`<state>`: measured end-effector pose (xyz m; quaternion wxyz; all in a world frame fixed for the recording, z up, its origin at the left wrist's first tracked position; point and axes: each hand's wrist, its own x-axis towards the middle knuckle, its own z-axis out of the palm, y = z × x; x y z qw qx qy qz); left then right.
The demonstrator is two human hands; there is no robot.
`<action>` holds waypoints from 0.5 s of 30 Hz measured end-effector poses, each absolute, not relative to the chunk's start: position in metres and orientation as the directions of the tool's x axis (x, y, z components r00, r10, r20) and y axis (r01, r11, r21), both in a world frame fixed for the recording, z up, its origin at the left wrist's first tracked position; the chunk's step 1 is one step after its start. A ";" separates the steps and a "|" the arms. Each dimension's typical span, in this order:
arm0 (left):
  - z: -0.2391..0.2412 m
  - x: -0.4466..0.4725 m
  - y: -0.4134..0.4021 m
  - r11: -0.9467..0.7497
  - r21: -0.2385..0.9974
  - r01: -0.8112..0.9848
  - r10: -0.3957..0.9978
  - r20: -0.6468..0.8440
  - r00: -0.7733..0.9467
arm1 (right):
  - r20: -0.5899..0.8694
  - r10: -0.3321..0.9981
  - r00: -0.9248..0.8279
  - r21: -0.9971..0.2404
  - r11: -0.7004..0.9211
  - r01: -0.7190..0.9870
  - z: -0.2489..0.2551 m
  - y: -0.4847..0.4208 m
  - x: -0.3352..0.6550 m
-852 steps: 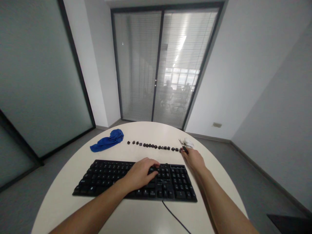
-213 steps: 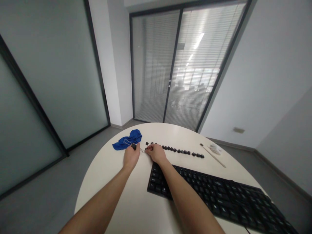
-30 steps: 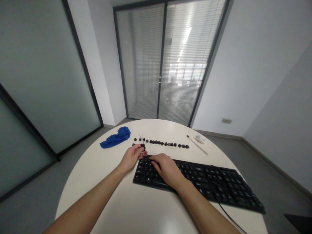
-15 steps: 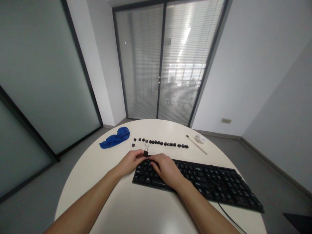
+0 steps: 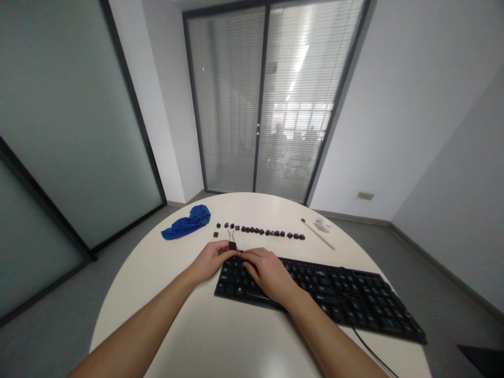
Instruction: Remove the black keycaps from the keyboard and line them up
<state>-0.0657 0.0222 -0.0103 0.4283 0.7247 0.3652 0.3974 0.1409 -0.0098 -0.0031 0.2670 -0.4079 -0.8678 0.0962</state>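
My left hand (image 5: 210, 260) is closed on the clip (image 5: 232, 245), thumb and fingers at its black body; its long axis runs away from me, wire handles pointing toward the row of caps (image 5: 256, 230); the clip lies at my left fingertips, over the far left corner of the keyboard (image 5: 356, 291), so the left is the nearer hand; my right hand (image 5: 270, 268) lies bent over the keys, fingertips just right of the clip, and I cannot tell whether they pinch anything; the keyboard slants from that corner toward me, rightward
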 end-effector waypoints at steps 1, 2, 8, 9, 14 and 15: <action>-0.011 -0.065 0.023 -0.361 0.915 0.182 0.872 0.262 0.413 | 0.387 0.754 -0.530 -0.386 0.655 0.650 -0.003 -0.010 0.141; -0.012 -0.065 0.023 -0.357 0.916 0.182 0.874 0.260 0.410 | 0.387 0.750 -0.536 -0.389 0.660 0.643 -0.004 -0.009 0.141; -0.020 -0.064 0.027 -0.337 0.924 0.182 0.892 0.252 0.375 | 0.396 0.736 -0.550 -0.373 0.676 0.636 -0.007 -0.007 0.142; -0.021 -0.063 0.027 -0.331 0.929 0.164 0.897 0.255 0.361 | 0.401 0.725 -0.560 -0.373 0.687 0.623 -0.007 -0.007 0.142; -0.020 -0.056 0.031 -0.260 0.966 -0.002 0.949 0.256 0.183 | 0.410 0.685 -0.603 -0.390 0.729 0.563 -0.003 -0.008 0.141; -0.020 -0.055 0.031 -0.257 0.966 -0.005 0.949 0.254 0.186 | 0.409 0.687 -0.601 -0.390 0.727 0.565 -0.002 -0.009 0.140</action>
